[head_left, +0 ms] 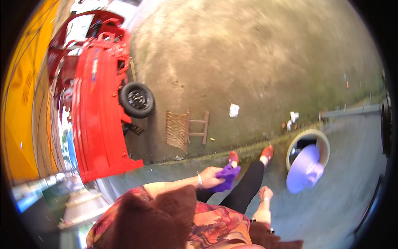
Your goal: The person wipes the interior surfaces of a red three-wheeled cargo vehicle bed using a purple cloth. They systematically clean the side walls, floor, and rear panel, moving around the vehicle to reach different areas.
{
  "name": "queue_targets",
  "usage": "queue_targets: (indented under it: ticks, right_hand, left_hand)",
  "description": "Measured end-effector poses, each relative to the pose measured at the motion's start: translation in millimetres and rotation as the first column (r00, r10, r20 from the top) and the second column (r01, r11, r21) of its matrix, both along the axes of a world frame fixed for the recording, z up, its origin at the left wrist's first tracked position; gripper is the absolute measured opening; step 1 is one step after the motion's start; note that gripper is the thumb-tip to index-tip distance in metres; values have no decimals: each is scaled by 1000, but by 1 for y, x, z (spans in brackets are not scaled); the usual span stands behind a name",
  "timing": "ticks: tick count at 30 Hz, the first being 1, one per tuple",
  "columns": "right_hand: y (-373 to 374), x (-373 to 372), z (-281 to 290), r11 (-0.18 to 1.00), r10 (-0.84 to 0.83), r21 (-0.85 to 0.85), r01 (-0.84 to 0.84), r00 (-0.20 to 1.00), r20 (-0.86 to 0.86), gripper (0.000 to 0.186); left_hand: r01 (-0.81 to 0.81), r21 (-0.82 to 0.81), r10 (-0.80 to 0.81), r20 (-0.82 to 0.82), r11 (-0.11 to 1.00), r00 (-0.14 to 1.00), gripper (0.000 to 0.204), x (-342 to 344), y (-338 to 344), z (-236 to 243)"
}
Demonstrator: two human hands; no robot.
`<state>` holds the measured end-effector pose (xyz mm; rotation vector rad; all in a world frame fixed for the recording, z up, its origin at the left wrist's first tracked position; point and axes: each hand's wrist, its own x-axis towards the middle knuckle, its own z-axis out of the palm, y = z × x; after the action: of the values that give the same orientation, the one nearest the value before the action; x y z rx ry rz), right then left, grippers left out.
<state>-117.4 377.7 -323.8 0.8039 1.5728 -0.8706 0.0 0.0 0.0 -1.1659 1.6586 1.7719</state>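
Note:
My left hand [211, 177], with a bracelet at the wrist, is closed around a bunched purple cloth [226, 178] in front of my legs. My right hand [266, 193] hangs at my right side with its fingers curled in, and nothing shows in it. To the right of that hand, a lavender wide-brimmed hat [299, 170] leans over the edge of a round bin [326, 146] with a pale rim. The bin's inside is dark, and its contents cannot be made out.
A red cargo vehicle [97, 116] with a black wheel [137, 99] stands at the left. Ahead lies a small wooden stool with a woven seat [177, 129]. Crumpled white paper [234, 110] and other litter [292, 118] dot the ground. A low ledge [199, 157] crosses by my red shoes.

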Motion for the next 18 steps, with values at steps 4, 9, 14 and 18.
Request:
queue_targets:
  ticks: [4, 9, 14, 18]
  right_hand:
    - [-134, -96, 183, 975, -20, -222, -17, 986, -165, 18]
    - [-280, -189, 388, 644, -28, -715, -270, 927, -375, 21]
    - [-392, -174, 505, 279, 101, -608, -743, 653, -751, 11]
    - [-471, -124, 522, 27, 340, -345, -938, 333, -879, 52]
  left_hand:
    - [141, -326, -170, -61, 935, 984, 38, -51, -10, 78]
    - [-269, -270, 146, -401, 925, 905, 32, -100, -25, 156]
    - [-575, -619, 374, -436, 535, 818, 24, -110, -82, 181]
    - [-847, -89, 690, -538, 524, 484, 34, -93, -154, 190]
